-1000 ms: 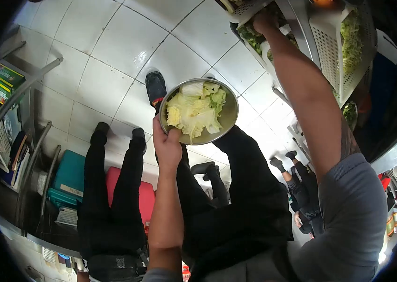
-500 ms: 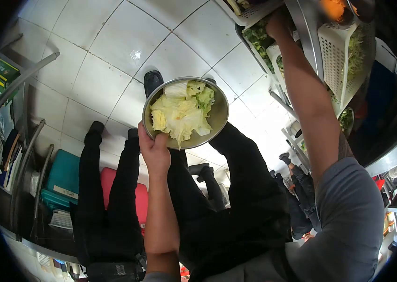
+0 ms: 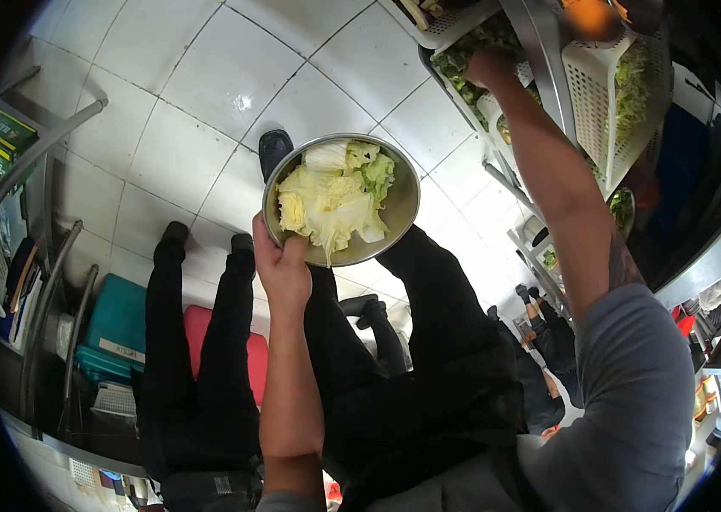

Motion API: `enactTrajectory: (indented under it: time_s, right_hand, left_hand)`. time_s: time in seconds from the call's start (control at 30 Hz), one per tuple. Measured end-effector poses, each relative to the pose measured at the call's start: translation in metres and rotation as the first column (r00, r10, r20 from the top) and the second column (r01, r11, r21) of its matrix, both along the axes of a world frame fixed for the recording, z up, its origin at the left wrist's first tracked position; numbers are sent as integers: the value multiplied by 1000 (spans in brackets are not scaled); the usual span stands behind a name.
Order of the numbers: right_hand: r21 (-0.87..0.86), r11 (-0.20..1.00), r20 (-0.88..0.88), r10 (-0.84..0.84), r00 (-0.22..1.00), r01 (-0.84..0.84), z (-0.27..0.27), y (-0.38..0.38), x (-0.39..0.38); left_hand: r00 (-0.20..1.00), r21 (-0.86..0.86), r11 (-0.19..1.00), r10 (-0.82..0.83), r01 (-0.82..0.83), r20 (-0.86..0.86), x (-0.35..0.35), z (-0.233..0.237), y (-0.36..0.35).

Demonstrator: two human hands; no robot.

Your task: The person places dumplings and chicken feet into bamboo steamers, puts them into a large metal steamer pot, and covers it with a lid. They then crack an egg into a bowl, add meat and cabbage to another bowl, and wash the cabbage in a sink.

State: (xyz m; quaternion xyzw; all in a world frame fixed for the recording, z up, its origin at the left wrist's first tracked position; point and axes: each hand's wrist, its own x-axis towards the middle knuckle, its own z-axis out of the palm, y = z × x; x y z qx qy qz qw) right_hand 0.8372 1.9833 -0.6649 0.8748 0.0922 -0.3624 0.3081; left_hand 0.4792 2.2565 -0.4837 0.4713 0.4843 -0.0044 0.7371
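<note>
My left hand grips the near-left rim of a round metal bowl, thumb over the edge. Pale yellow-green cabbage leaves lie heaped in the bowl, which is held above the floor in front of my legs. At the upper right, my right arm stretches out to a basket of dark leafy greens. My right hand is down among these greens, its fingers hidden from view.
A white perforated basket with pale shredded greens stands right of my arm. Metal rails and a teal bin are at the left, near a red bin. Another person's legs stand close on my left.
My right hand has shifted slightly left and down, deeper over the dark greens. The bowl in my left hand has moved a little up and right.
</note>
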Motion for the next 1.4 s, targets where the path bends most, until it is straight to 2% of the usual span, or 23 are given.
enactTrajectory:
  time_s: [0.1, 0.17, 0.23, 0.27, 0.37, 0.4, 0.47, 0.53, 0.6, 0.7, 0.8, 0.9, 1.1, 1.2, 1.3, 1.37, 1.4]
  right_hand:
    - [140, 990, 13, -38, 999, 36, 7, -5, 16]
    - [450, 883, 93, -191, 977, 130, -8, -31, 25]
    - [609, 784, 102, -226, 969, 119, -4, -36, 25]
    - [626, 776, 91, -175, 980, 80, -1, -38, 28]
    - [516, 856, 193, -72, 978, -39, -18, -45, 28]
    - [446, 892, 247, -39, 968, -77, -19, -40, 28]
    - [222, 953, 255, 147, 956, -206, -13, -38, 17]
    - [71, 972, 150, 210, 966, -222, 4, -17, 6]
    - [-11, 991, -31, 135, 990, -136, 16, 7, 7]
    - [255, 946, -22, 211, 977, -199, -2, -15, 10]
    - [186, 928, 20, 325, 945, -323, 16, -11, 0]
    - [141, 938, 40, 314, 949, -316, 8, -8, -3]
    - [64, 988, 19, 138, 990, -138, 10, 3, 4]
    - [138, 979, -39, 155, 987, -148, 11, 2, 7]
    - [160, 966, 83, 190, 978, -201, 27, 9, -1]
    - [258, 964, 28, 68, 997, -73, -28, -22, 20]
    - [288, 957, 27, 39, 999, -45, -29, -21, 21]
  left_hand:
    - [1000, -18, 1000, 23, -23, -1, -1, -1, -1]
    - [1000, -14, 1000, 26, -26, 6, -1, -1, -1]
    - [1000, 14, 1000, 7, -7, 13, -2, 0, -1]
    - [1000, 16, 1000, -11, 11, 9, -5, -3, 0]
    - [999, 12, 999, -37, 37, -10, -12, -9, 1]
    - [1000, 9, 1000, -25, 25, -18, -9, -6, 2]
    - [1000, 2, 1000, -12, 12, -27, -8, -3, 3]
    - [1000, -4, 1000, -10, 10, -27, -9, -4, 4]
    - [1000, 0, 1000, -1, 1, -18, -9, -5, 4]
    - [1000, -2, 1000, 1, -1, -9, -9, -3, 4]
    - [1000, -24, 999, 22, -23, -10, -8, -4, 3]
    - [999, -21, 999, 28, -28, -25, -10, -5, 3]
    - [999, 4, 1000, -25, 25, -27, -7, 3, 5]
    - [1000, -4, 1000, -5, 5, -23, -5, 4, 4]
    - [1000, -12, 1000, 2, -3, -16, -5, 2, 4]
    - [1000, -11, 1000, 2, -2, -16, -4, 2, 2]
    - [1000, -7, 1000, 4, -4, -17, -3, 3, 1]
